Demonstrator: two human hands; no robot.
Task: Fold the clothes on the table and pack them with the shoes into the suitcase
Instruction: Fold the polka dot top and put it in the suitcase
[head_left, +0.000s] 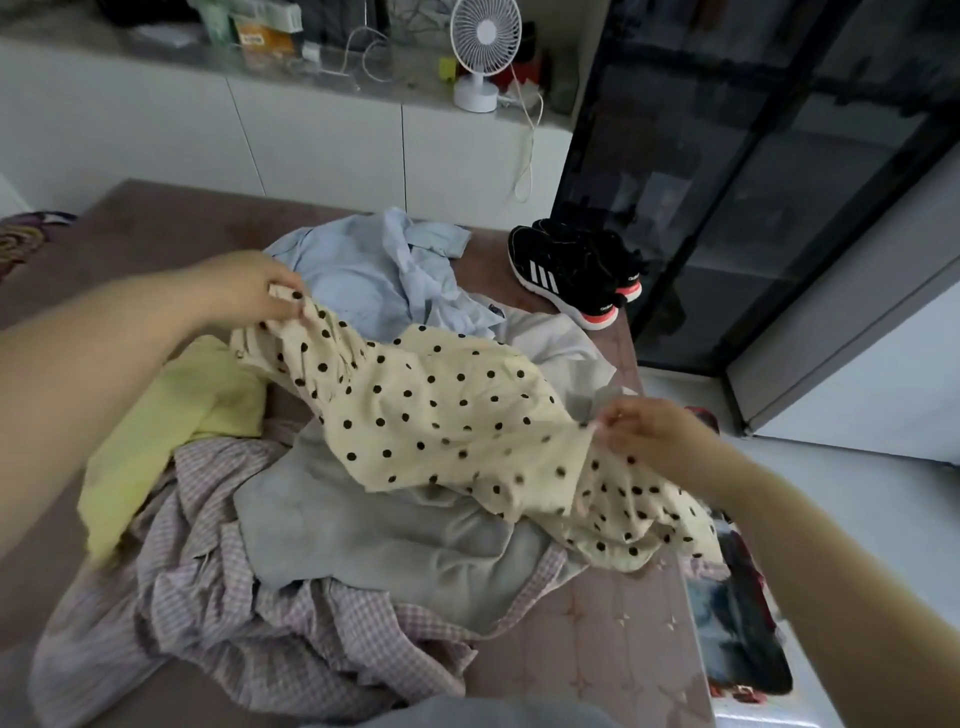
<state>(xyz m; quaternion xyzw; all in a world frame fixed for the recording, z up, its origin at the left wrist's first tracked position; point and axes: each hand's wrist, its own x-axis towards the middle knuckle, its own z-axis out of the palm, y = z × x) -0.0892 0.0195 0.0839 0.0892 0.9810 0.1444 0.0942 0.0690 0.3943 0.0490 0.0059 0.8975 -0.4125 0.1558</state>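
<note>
No open container w/ visible contents is showing; a patterned case-like object (737, 623) is lying below the right hand, off the table edge, identity unclear. Left hand (249, 286) is pinching one end of the cream polka-dot garment (441, 410); right hand (644, 431) is pinching the opposite edge, fingers closed on cloth. Garment is hanging stretched btwn both hands above the pile: thin, wrinkled fabric, black round dots. Under it, a grey soft item (363, 530) and a lilac checked shirt (218, 613) are lying crumpled. A yellow-green piece (171, 415) is lying under the left forearm. A pale blue shirt (374, 270) is lying just beyond the left hand. Black sneakers (576, 270), white stripes, coral soles, are sitting beyond the right hand, at the table (156, 228) corner.
</note>
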